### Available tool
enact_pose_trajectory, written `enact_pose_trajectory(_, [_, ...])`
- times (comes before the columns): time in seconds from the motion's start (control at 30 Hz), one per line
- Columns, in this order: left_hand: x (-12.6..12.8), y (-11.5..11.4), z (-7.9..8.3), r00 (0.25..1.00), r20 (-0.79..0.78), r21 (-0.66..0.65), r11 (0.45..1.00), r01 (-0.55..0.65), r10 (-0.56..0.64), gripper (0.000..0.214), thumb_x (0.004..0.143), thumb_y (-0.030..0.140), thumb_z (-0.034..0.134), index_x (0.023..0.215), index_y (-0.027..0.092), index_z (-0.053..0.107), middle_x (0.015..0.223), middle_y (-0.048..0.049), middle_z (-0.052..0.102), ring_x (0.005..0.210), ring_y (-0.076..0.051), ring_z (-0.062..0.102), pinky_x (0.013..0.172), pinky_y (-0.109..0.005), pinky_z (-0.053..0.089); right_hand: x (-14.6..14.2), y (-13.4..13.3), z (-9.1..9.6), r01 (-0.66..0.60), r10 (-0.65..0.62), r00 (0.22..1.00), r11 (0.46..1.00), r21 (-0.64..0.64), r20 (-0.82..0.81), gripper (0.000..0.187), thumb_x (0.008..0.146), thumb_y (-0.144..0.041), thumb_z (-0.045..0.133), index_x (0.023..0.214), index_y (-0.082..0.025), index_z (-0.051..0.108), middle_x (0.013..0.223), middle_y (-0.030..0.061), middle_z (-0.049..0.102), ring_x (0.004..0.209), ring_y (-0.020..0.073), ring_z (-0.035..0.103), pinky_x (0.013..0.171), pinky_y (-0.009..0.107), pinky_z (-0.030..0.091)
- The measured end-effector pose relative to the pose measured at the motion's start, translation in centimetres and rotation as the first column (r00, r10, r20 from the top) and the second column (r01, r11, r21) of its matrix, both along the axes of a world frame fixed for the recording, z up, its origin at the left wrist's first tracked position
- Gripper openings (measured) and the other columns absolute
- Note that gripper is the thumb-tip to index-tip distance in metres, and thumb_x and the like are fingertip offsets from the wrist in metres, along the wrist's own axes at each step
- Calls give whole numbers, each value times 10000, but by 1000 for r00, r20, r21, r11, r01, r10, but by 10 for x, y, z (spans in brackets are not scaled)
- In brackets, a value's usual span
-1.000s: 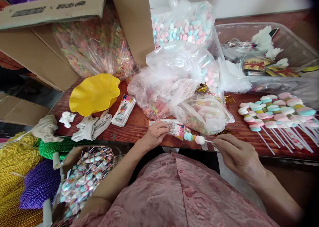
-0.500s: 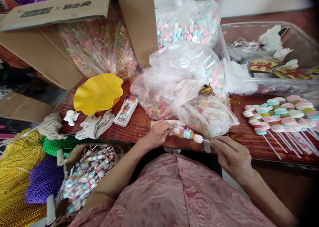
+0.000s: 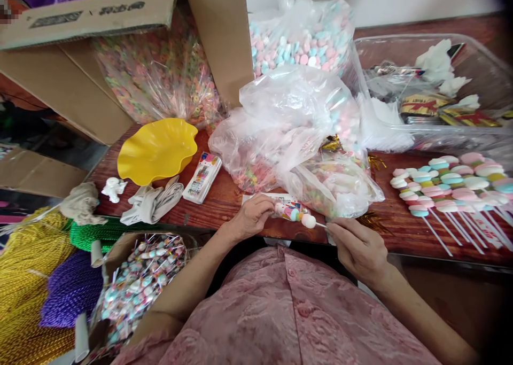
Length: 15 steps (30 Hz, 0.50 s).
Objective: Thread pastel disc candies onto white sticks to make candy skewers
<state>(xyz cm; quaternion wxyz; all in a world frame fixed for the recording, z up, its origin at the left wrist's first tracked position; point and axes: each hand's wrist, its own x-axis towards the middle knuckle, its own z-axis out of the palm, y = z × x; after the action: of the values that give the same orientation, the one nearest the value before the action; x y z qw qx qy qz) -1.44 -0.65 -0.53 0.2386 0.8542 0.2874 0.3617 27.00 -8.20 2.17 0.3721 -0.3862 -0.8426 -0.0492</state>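
Head cam: left hand (image 3: 250,218) pinches the printed sleeve (image 3: 285,209) at the table's (image 3: 224,196) near edge, right hand (image 3: 356,246) grips the marshmallow skewer (image 3: 302,217) mid-bagging, so I guess sliding it in straight comes next.

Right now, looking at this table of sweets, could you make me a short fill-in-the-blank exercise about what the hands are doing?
1. The right hand pinches the white ____ of the candy skewer.
2. The left hand holds the printed clear sleeve that the skewer's far end sits ____.
3. The wavy bowl left of the hands is ____.
4. The finished skewers lie on the person's ____ side.

Missing words: stick; inside; yellow; right
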Motion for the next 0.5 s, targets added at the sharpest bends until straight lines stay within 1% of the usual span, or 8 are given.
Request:
enact_pose_trajectory(0.07, [1, 0, 5, 1000, -10, -5, 1000, -10, 10, 137, 905, 157, 528, 1035, 155, 572, 1064, -118, 655, 1008, -197, 613, 878, -357, 519, 0, 1, 3, -15, 15, 1000, 1000, 11, 6, 347, 848, -18, 554, 1150, -184, 590, 973, 99, 659, 826, 175, 662, 685, 276, 573])
enact_pose_trajectory(0.17, [6, 3, 15, 988, -153, 86, 996, 13, 0, 463, 852, 279, 628, 1269, 128, 493, 1272, -173, 593, 1157, -273, 549, 1004, -467, 451, 2, 2, 7, -19, 19, 1000, 1000, 7, 0, 337, 841, -17, 571, 1137, -177, 599, 974, 103, 664, 829, 176, 667, 691, 277, 576])
enact_pose_trajectory(0.2, [8, 5, 18, 975, -223, 127, 991, 30, -1, 503, 841, 305, 635, 1290, 132, 491, 1298, -173, 583, 1175, -292, 531, 1026, -495, 422, 2, 2, 8, -22, 22, 1000, 1000, 9, -5, 333, 840, -17, 573, 1132, -174, 602, 971, 103, 665, 828, 175, 668, 695, 276, 577])
enact_pose_trajectory(0.27, [13, 11, 23, 934, -358, 181, 982, 58, 11, 383, 837, 303, 616, 1187, 152, 573, 1233, -147, 621, 1135, -299, 534, 1008, -504, 405, 0, 2, 10, -31, 31, 999, 999, 26, -11, 320, 836, -16, 576, 1116, -166, 610, 961, 104, 668, 828, 173, 669, 706, 273, 576])
enact_pose_trajectory(0.3, [16, 14, 24, 910, -414, 192, 979, 66, 20, 284, 834, 288, 604, 1085, 157, 613, 1155, -133, 648, 1084, -290, 549, 976, -487, 413, -1, 2, 10, -35, 35, 999, 999, 38, -13, 310, 833, -15, 576, 1103, -162, 616, 954, 104, 670, 826, 172, 668, 710, 272, 574])
enact_pose_trajectory(0.37, [20, 17, 25, 868, -495, 191, 978, 82, 24, 140, 833, 266, 579, 907, 157, 626, 966, -109, 668, 949, -257, 576, 886, -433, 436, -4, 2, 11, -34, 35, 999, 998, 57, -7, 294, 829, -18, 566, 1079, -160, 630, 945, 103, 674, 822, 171, 665, 713, 269, 569])
enact_pose_trajectory(0.43, [23, 18, 25, 852, -523, 170, 981, 96, 7, 113, 842, 255, 549, 843, 157, 605, 835, -88, 645, 829, -227, 582, 784, -374, 443, -7, 2, 11, -32, 32, 999, 997, 68, 2, 299, 832, -28, 546, 1075, -172, 643, 927, 90, 678, 821, 170, 665, 714, 268, 563])
enact_pose_trajectory(0.5, [26, 15, 26, 864, -504, 148, 984, 96, -8, 97, 835, 236, 534, 849, 160, 594, 777, -74, 625, 758, -215, 579, 699, -333, 430, -12, 2, 13, -33, 33, 999, 998, 55, -1, 333, 833, -35, 524, 1103, -191, 642, 920, 77, 680, 830, 170, 664, 714, 270, 557])
